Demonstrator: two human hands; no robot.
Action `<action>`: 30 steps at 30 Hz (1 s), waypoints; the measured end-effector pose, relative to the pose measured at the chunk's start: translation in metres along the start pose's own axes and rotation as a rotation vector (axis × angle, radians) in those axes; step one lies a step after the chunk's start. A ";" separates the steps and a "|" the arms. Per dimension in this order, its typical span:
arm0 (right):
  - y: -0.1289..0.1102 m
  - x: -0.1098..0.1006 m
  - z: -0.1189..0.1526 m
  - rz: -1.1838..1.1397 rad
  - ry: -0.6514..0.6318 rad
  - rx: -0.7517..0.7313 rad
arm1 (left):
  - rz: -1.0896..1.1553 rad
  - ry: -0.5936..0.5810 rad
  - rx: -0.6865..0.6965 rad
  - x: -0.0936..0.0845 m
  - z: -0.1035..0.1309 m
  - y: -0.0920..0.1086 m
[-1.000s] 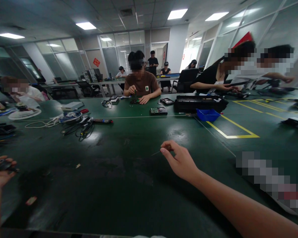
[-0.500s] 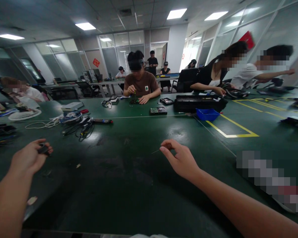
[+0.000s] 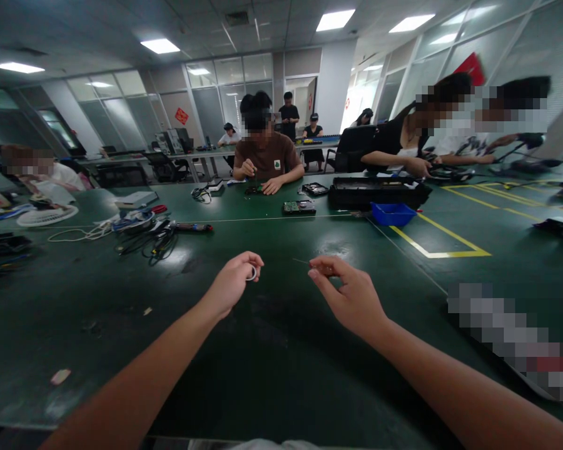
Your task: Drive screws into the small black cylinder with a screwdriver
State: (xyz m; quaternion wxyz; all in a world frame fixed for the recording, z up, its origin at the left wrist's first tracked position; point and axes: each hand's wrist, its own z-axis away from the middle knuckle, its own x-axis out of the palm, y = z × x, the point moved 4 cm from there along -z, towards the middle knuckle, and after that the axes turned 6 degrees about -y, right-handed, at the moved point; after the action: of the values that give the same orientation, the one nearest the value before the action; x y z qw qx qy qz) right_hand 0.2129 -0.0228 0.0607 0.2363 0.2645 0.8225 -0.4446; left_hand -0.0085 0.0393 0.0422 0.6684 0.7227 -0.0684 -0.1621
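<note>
My left hand [image 3: 232, 282] is closed around a small dark round thing with a pale ring-shaped edge [image 3: 252, 274]; most of it is hidden by the fingers. Facing it across a short gap, my right hand [image 3: 351, 295] pinches a thin, straight, needle-like piece [image 3: 301, 260] between thumb and forefinger. Its free end points left, towards my left hand, without touching it. Both hands are held above the green tabletop [image 3: 263, 375].
To the left lies a tangle of cables [image 3: 152, 240] beside a screwdriver-like tool [image 3: 194, 229]. A blue tray [image 3: 393, 214], a hard drive [image 3: 299, 207] and a long black housing [image 3: 378, 192] are further back. Across the table sits a co-worker [image 3: 267, 156]. Small scraps [image 3: 60, 376] lie at left.
My left hand has swung from the far left to the middle, bringing its round thing close to my right hand. My right hand has shifted slightly; the thin piece now tilts differently.
</note>
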 end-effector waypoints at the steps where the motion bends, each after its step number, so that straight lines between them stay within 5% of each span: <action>1: -0.001 -0.001 0.000 0.005 0.017 -0.013 | -0.080 -0.022 0.001 0.012 -0.001 -0.001; 8: -0.006 -0.005 0.004 0.018 0.065 -0.066 | -0.466 -0.180 0.145 0.061 0.011 -0.018; 13: -0.011 -0.009 0.005 0.040 0.097 -0.095 | -0.558 -0.183 0.169 0.053 0.016 -0.034; 30: 0.000 0.000 0.001 -0.046 -0.013 0.044 | -0.552 -0.119 0.218 0.037 0.011 -0.026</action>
State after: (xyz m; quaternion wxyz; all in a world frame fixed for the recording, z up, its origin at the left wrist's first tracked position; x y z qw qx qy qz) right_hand 0.2132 -0.0235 0.0602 0.2254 0.2475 0.8170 -0.4695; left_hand 0.0192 0.0199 0.0109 0.5122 0.7708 0.0743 -0.3714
